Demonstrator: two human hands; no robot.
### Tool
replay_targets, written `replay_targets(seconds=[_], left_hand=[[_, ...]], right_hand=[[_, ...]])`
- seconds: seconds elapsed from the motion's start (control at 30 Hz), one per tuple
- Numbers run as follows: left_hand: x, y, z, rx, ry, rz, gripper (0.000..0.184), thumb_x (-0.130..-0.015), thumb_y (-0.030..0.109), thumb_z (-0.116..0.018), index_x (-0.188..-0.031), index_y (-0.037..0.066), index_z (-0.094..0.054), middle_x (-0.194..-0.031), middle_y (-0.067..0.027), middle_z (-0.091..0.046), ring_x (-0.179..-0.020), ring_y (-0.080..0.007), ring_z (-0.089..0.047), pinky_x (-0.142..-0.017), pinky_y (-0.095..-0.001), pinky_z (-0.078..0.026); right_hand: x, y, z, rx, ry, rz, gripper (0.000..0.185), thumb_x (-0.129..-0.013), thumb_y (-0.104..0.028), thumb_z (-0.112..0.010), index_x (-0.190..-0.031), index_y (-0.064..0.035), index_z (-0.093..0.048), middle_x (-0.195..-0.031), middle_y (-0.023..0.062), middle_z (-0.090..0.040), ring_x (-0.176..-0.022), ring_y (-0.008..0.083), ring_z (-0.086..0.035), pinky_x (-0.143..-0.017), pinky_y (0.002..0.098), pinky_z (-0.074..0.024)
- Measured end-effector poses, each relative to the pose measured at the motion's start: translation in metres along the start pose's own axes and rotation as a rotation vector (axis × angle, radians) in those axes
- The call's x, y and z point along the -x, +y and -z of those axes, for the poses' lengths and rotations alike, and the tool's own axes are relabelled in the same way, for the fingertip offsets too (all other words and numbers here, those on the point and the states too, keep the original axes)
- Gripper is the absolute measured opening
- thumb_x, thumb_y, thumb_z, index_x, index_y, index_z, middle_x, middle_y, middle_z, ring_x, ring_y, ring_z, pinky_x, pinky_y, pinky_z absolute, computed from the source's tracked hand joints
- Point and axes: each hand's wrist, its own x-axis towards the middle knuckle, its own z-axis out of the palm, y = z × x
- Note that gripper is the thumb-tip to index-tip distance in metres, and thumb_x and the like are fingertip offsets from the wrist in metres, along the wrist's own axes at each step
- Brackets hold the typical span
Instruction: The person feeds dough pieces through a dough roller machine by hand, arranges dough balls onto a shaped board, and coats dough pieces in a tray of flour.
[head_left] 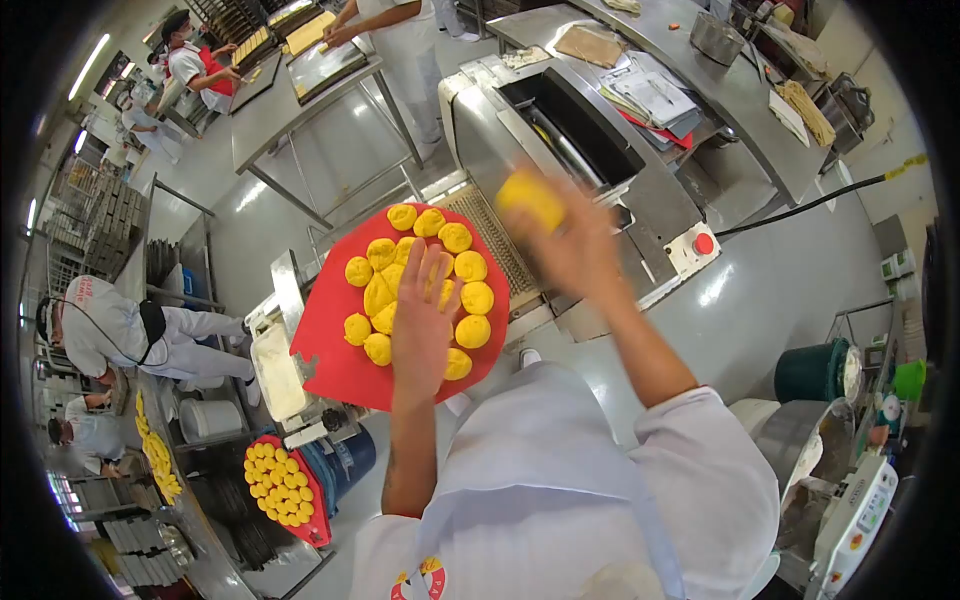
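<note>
- Apron [540, 500] on the person wearing the camera is the closest thing, nothing fancy.
- Left hand [425, 320]: open, fingers apart, over the yellow balls [380, 295]. Can't tell if it's actually touching any.
- Those balls sit on a red board [335, 285], several squished up against each other. They look like dough, so probably light, soft and kinda tacky. Cupping one low around its sides likely beats pinching the top, which would leave dents.
- Board looks thin and stiff; its bare edge seems the sane place to grab.
- Right hand [580, 245]: closed on a yellow lump [530, 200], up between the board and the grey machine [480, 110]. Too blurry to tell which fingers grip it. Probably squishy too, so a loose hold suits.
- Farther off: a co-worker [205, 70] near a metal table [270, 130].
</note>
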Motion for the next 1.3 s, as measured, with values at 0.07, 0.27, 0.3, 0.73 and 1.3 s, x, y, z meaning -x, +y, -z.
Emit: replay_targets(seconds=[0.07,0.27,0.3,0.73,1.3], left_hand=[[0.009,0.010,0.023,-0.646,0.050,-0.099,0.047,-0.096,0.020,-0.063,-0.139,0.004,-0.052,-0.142,-0.0128,-0.049,-0.132,-0.0245,-0.047,-0.108,-0.0416,-0.039],[0.096,-0.029,0.122,-1.530,0.364,-0.050,0.047,-0.086,0.029,-0.074,-0.122,0.002,-0.061,-0.128,-0.0162,-0.053,-0.121,-0.0344,-0.050,-0.102,-0.0463,-0.041],[0.113,-0.041,0.128,-1.571,0.403,-0.051,0.049,-0.085,0.033,-0.075,-0.121,0.003,-0.062,-0.126,-0.0162,-0.053,-0.120,-0.0355,-0.049,-0.102,-0.0467,-0.041],[0.140,-0.056,0.141,-0.965,0.691,0.123,0.047,-0.081,0.022,-0.079,-0.117,0.003,-0.057,-0.108,-0.0124,-0.061,-0.093,-0.0239,-0.061,-0.076,-0.0357,-0.050],[0.050,-0.120,0.096,-1.679,-0.116,0.032,0.047,-0.081,0.018,-0.073,-0.121,0.009,-0.051,-0.122,-0.0201,-0.055,-0.097,-0.0428,-0.063,-0.077,-0.0496,-0.054]], right_hand=[[-0.042,0.021,0.029,-0.003,0.425,0.154,0.036,-0.093,-0.023,-0.069,-0.122,-0.0017,-0.065,-0.105,0.0142,-0.072,-0.089,0.0213,-0.070,-0.077,0.0331,-0.0547],[-0.053,0.140,0.028,0.623,0.263,0.373,0.038,-0.097,-0.037,-0.060,-0.115,-0.0050,-0.071,-0.127,0.0205,-0.063,-0.119,0.0367,-0.058,-0.101,0.0414,-0.0435],[-0.034,0.117,0.016,0.373,0.236,0.245,0.035,-0.097,-0.034,-0.061,-0.113,-0.0048,-0.072,-0.125,0.0199,-0.063,-0.118,0.0344,-0.059,-0.100,0.0400,-0.0440],[0.150,0.050,-0.162,0.334,-0.656,0.323,0.053,-0.075,-0.034,-0.080,-0.119,-0.0098,-0.065,-0.132,0.0143,-0.051,-0.122,0.0335,-0.043,-0.099,0.0499,-0.0325],[-0.072,0.043,0.049,-0.365,0.667,0.363,0.047,-0.090,-0.010,-0.072,-0.132,0.0006,-0.055,-0.120,0.0111,-0.063,-0.104,0.0166,-0.063,-0.092,0.0308,-0.0525]])
